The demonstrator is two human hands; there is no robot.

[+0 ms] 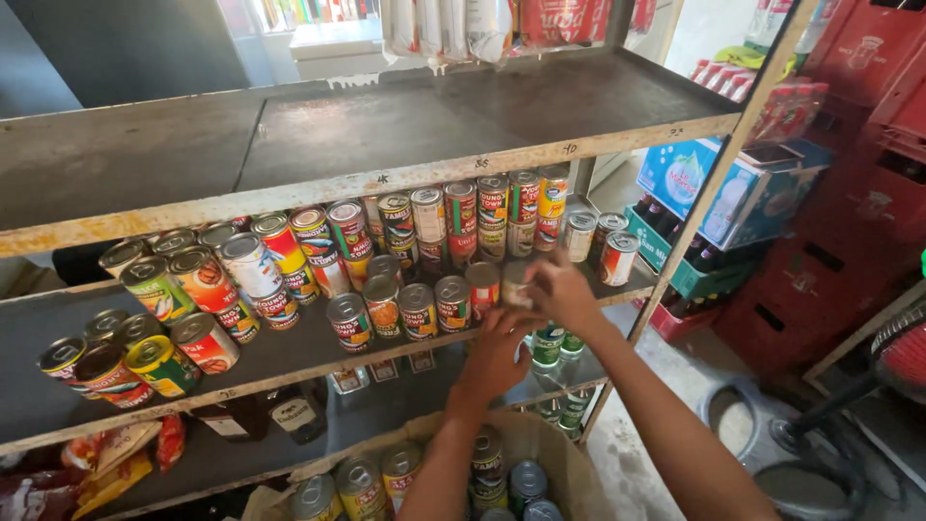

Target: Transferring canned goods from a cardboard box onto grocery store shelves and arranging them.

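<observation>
A worn metal shelf rack (pixel 386 183) in a small store is seen from above. On its middle shelf a blurred tin can (pixel 518 286) is gripped by the right hand (pixel 562 294); the left hand (pixel 497 355) is held just below, fingers loosely curled, holding nothing visible. Rows of cans (pixel 405 309) are lined up alongside, and a sack of cans (pixel 559 463) is placed beneath.

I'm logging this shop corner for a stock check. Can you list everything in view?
shelf rack: one, worn grey, centre.
tins: dozens, mixed colours, middle shelf.
box of tins: one, brown, bottom centre.
bottles: a few, dark, lower shelf.
snack packets: several, orange-red, lower left.
crates: several, red, right.
carton: one, blue, right.
left hand: at front-row tins.
right hand: fingers on a tin.
</observation>
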